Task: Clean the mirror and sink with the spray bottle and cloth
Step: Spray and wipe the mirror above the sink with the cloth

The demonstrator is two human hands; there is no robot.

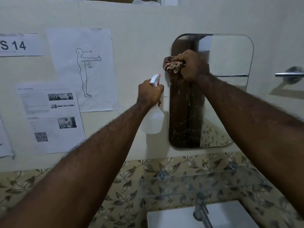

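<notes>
A rounded rectangular mirror point(230, 60) hangs on the pale wall, with droplets and drip streaks over its lower left part. My right hand point(191, 66) presses a bunched brownish cloth point(172, 65) against the mirror's upper left edge. Left of the mirror, my left hand point(150, 93) grips the neck of a translucent white spray bottle point(153, 120) with a white and red trigger head, its nozzle pointing toward the mirror. The white sink point(172, 218) shows at the bottom, with a metal tap point(201, 209) above it.
Printed sheets point(82, 69) are taped to the wall on the left. A metal towel bar point(289, 74) sticks out right of the mirror. Leaf-patterned tiles point(139, 186) run under the wall, and a glass shelf point(213, 176) sits above the sink.
</notes>
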